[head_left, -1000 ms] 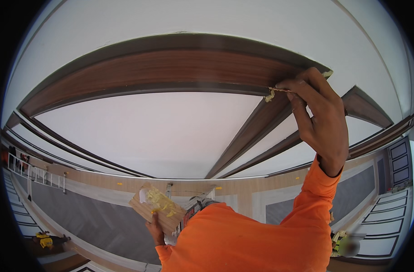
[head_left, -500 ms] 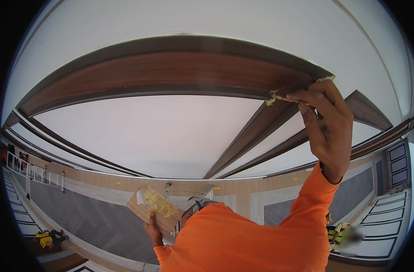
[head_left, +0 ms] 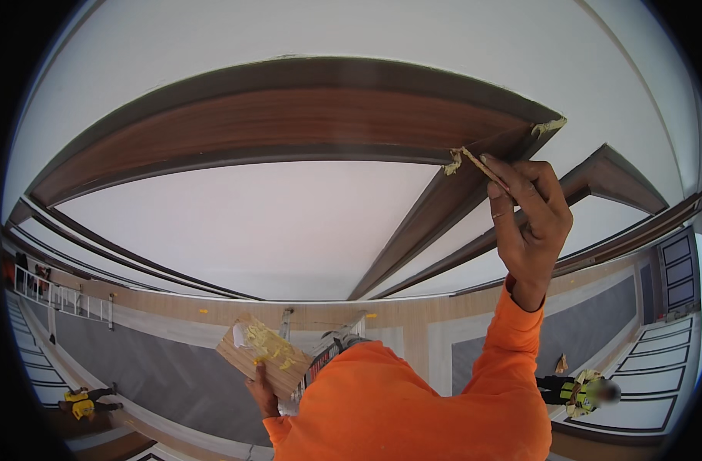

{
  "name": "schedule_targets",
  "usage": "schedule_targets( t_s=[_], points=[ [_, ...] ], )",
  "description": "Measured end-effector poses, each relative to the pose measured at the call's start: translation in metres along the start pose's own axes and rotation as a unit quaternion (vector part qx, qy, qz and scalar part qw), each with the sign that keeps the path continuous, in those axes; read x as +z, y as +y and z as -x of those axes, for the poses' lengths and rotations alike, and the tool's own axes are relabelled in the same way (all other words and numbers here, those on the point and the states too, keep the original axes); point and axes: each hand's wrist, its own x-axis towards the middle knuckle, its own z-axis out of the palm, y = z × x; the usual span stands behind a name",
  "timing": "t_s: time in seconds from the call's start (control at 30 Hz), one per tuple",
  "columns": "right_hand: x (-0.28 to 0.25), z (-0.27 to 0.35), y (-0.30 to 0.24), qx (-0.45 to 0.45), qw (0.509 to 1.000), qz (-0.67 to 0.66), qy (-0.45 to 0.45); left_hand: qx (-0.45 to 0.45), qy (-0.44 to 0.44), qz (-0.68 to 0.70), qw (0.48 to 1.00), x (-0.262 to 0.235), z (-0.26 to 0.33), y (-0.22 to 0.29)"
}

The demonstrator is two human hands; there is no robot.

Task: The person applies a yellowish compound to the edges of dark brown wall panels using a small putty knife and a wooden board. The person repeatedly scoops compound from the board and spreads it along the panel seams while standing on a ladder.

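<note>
My right hand [head_left: 534, 211] is raised at the mitred corner of a dark brown wooden moulding frame [head_left: 305, 115] on the white wall. It pinches a thin wooden stick [head_left: 485, 169], whose tip touches a lump of yellowish putty [head_left: 453, 162] at the frame's inner corner. More putty [head_left: 549, 127] sits on the outer corner, above the hand. Low on the left, my left hand [head_left: 263, 390] grips a wooden board [head_left: 236, 353] by its edge. Yellow putty [head_left: 266, 342] is smeared across the board, beside a white patch.
A second brown moulding corner [head_left: 612, 180] stands to the right. Part of a metal ladder [head_left: 351, 330] shows below, by my body. A long ladder [head_left: 67, 298] lies far left. One person in yellow [head_left: 82, 403] is at lower left, another in a yellow vest [head_left: 585, 392] at lower right.
My right hand has moved down and left, uncovering the putty on the outer corner. The stick is tilted more steeply. The board in my left hand has hardly moved.
</note>
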Motion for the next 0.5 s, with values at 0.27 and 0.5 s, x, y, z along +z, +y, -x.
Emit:
schedule_targets(
  t_s=[0.27,0.5],
  points=[
    [0.011,0.007,0.008,-0.031,0.999,0.01,0.006,-0.015,0.013,-0.005,1.0,-0.007,0.0,-0.004],
    [0.015,0.01,0.002,-0.044,0.998,0.037,0.021,-0.021,0.015,0.004,1.0,-0.009,-0.002,-0.008]
  ],
)
